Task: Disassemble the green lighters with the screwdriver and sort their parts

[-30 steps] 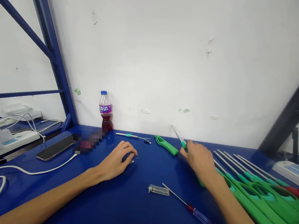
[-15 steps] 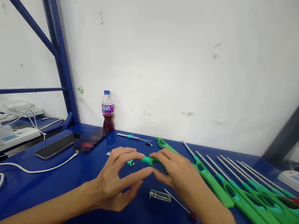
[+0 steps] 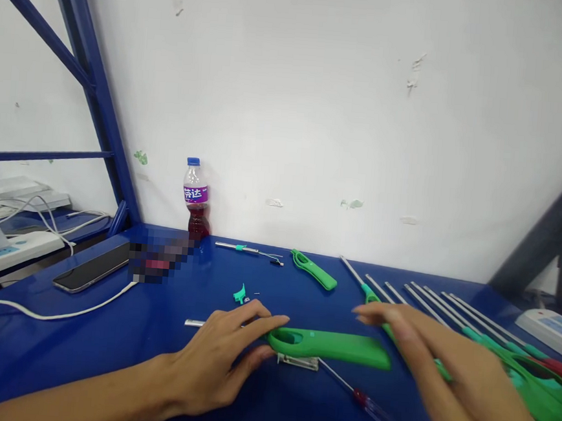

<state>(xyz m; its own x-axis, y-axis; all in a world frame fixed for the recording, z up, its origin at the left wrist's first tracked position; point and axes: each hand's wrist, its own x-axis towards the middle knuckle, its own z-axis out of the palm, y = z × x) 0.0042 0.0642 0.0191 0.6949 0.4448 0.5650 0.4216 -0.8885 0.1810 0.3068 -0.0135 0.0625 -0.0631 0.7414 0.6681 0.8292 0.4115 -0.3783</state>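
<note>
My left hand (image 3: 233, 356) pinches a long-nosed gas lighter (image 3: 333, 346) near its finger loop. Its green handle points right and slightly blurs, while the silver nozzle tip sticks out left behind the fingers. My right hand (image 3: 448, 373) is apart from it, fingers stretched out and holding nothing, over the row of green lighters (image 3: 538, 399). Just below the held lighter lie a clear plastic tank part (image 3: 298, 362) and a screwdriver (image 3: 375, 412) with a translucent red handle. A teal trigger piece (image 3: 240, 293) rests beyond my left hand, with tiny bits beside it.
Toward the wall lie a green handle shell (image 3: 315, 271) and a metal nozzle with wires (image 3: 239, 248). A drink bottle (image 3: 197, 200) stands at the back left. Left of it are a phone (image 3: 94, 266) and a white cable (image 3: 58, 317). A white power strip (image 3: 553, 332) sits far right.
My right hand has let go of the lighter and moved right. My left hand now grips the lighter, whose handle shows fully. The view has shifted slightly.
</note>
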